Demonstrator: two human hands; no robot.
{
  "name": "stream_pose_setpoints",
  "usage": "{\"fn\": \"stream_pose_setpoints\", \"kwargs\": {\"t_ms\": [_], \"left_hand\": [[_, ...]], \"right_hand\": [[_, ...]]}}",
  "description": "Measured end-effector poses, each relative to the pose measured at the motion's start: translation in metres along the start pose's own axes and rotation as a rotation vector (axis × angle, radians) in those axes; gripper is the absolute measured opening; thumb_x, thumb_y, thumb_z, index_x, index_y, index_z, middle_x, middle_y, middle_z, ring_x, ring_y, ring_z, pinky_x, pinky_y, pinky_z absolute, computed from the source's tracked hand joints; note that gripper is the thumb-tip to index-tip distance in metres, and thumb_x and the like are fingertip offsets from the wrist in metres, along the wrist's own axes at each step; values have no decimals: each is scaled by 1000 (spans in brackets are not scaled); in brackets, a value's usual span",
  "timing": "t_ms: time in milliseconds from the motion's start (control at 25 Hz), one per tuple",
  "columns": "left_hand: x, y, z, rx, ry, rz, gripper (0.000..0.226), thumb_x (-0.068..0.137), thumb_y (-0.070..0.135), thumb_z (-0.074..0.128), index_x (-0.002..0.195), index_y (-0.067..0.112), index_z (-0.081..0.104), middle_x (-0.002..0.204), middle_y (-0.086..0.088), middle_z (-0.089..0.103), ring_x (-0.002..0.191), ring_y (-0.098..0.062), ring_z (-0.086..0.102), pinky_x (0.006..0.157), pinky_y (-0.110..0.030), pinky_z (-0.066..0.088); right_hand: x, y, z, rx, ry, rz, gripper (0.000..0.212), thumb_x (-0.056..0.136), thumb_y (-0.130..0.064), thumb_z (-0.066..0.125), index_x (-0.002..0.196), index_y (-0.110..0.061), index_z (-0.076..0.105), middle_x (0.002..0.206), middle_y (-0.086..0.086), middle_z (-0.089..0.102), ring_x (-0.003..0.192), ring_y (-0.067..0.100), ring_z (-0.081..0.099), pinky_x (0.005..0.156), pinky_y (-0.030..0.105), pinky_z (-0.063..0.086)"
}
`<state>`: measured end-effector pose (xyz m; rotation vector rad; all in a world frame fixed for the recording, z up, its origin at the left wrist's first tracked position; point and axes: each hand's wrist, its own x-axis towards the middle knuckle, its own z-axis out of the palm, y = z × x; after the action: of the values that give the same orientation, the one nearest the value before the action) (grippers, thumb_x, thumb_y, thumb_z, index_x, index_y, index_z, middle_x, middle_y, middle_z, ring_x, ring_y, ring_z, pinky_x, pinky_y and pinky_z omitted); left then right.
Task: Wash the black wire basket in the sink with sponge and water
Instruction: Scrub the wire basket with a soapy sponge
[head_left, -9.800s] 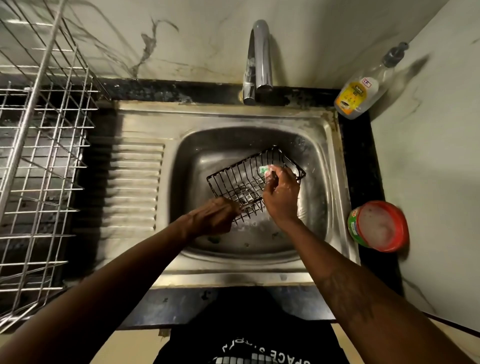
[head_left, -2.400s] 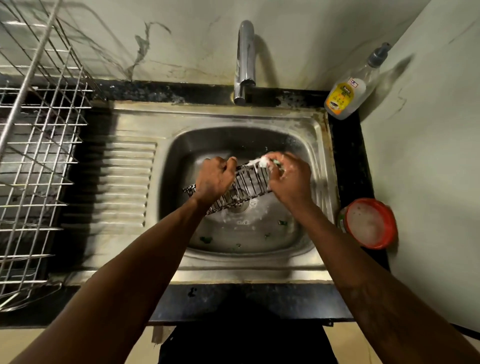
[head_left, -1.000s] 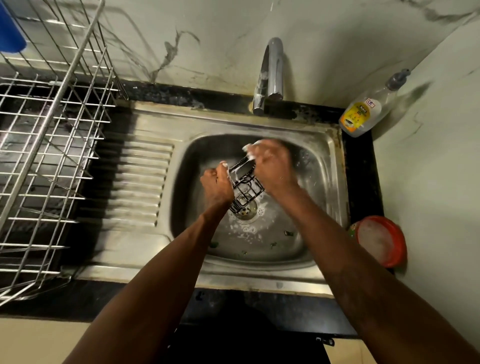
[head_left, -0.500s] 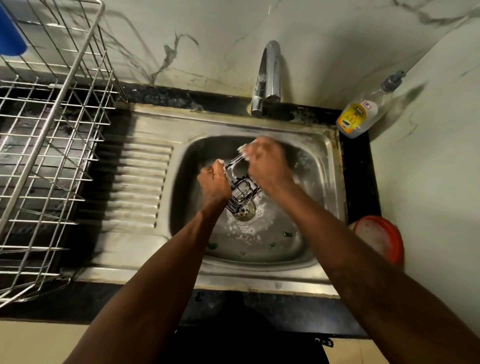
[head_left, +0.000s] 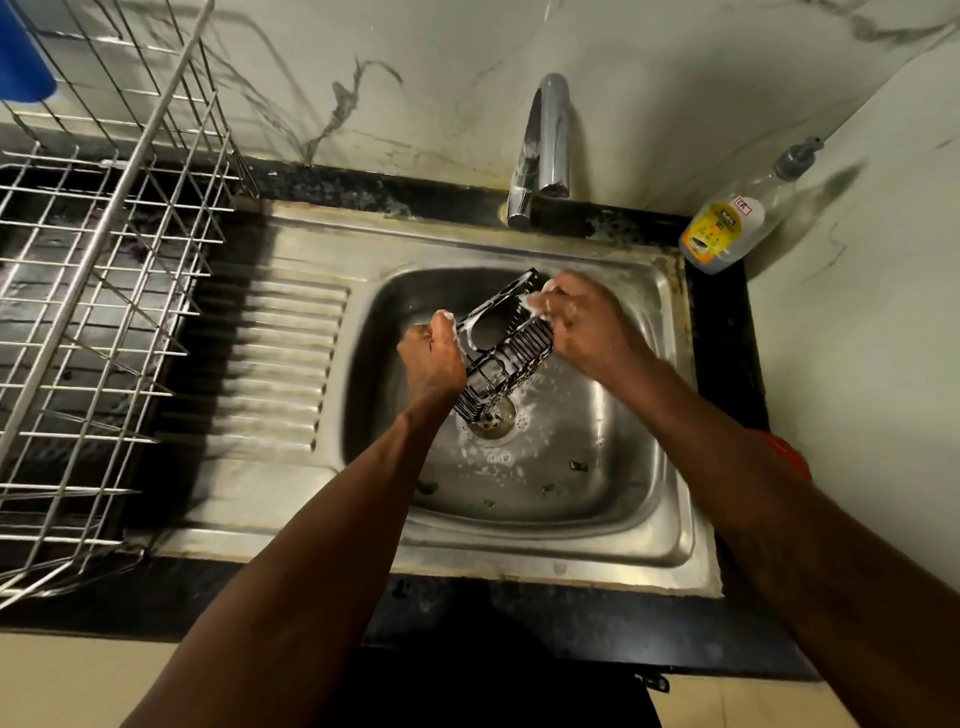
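Head view: with the left hand (head_left: 434, 364) gripping the tilted black wire basket (head_left: 511, 353) firmly, the right hand (head_left: 587, 332), pinching the sponge (head_left: 537, 304), should scrub along each wire.

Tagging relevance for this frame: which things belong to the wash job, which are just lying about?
Job: black wire basket, in left hand; sponge, in right hand; sink; tap.
Lying about: dish rack, soap bottle, red tub, blue item.
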<state>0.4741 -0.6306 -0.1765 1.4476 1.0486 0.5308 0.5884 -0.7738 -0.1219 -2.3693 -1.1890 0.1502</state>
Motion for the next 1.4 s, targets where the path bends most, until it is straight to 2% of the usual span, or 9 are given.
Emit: {"fn": "stream_pose_setpoints", "kwargs": {"t_ms": [320, 440, 560, 720, 840, 1080, 1200, 1280, 1400], "left_hand": [[1, 6, 2, -59, 40, -58, 48, 96, 16, 53, 53, 23, 31, 36, 15, 29, 39, -1, 24, 51, -30, 23], [-4, 10, 1, -5, 51, -28, 49, 97, 16, 52, 52, 21, 32, 39, 13, 29, 37, -3, 28, 44, -25, 24], [-1, 7, -1, 23, 46, -24, 49, 96, 18, 53, 49, 19, 37, 49, 7, 34, 40, -4, 30, 45, -27, 29], [6, 7, -2, 25, 57, -16, 44, 94, 20, 52, 52, 11, 47, 53, -1, 40, 42, -4, 32, 47, -29, 31], [4, 8, 0, 0, 35, -26, 45, 94, 20, 51, 50, 15, 43, 51, 4, 39, 42, -3, 31, 45, -26, 30], [11, 12, -6, -35, 73, -192, 42, 99, 32, 44, 59, 20, 45, 65, 2, 54, 74, -24, 52, 79, -40, 47], [14, 6, -5, -1, 59, -128, 52, 92, 43, 47, 47, 17, 41, 49, -2, 49, 54, -17, 42, 63, -39, 44], [12, 5, -3, 35, 27, -109, 66, 94, 57, 51, 45, 16, 37, 46, 5, 42, 48, -12, 35, 56, -34, 37], [12, 1, -2, 85, -12, -75, 77, 85, 75, 55, 41, 14, 38, 42, 9, 38, 46, -11, 34, 52, -31, 35]], "right_hand": [[-15, -16, 14, -147, 99, 82, 29, 86, 6, 61, 112, -1, 71, 106, 18, 63, 94, 32, 61, 79, 35, 51], [-7, -31, 23, -102, 79, 130, 27, 91, 0, 57, 113, -6, 70, 105, 14, 60, 85, 28, 61, 70, 34, 53], [-21, -62, 40, -39, 23, 9, 26, 90, -1, 59, 111, -7, 71, 97, 10, 56, 74, 24, 60, 58, 32, 51], [-30, -69, 51, 60, 133, -52, 18, 83, 9, 65, 93, -1, 75, 86, 13, 60, 67, 25, 61, 59, 32, 53], [-44, -63, 58, 183, 241, -77, 22, 95, -4, 54, 93, 0, 75, 89, 10, 65, 77, 24, 65, 70, 40, 56], [-8, -79, 59, 40, 232, -93, 18, 82, 4, 67, 95, -2, 78, 83, 15, 64, 74, 31, 62, 62, 38, 54], [-41, -56, 52, 125, 197, -85, 20, 91, 1, 60, 98, -5, 77, 89, 11, 66, 78, 24, 64, 66, 39, 55], [-42, -35, 44, 254, 298, 63, 21, 95, 0, 56, 99, -7, 75, 92, 6, 66, 74, 13, 62, 62, 32, 54], [-14, -19, 41, 211, 497, 162, 21, 90, 8, 62, 98, -4, 78, 92, 9, 70, 81, 5, 61, 75, 22, 55]]}}
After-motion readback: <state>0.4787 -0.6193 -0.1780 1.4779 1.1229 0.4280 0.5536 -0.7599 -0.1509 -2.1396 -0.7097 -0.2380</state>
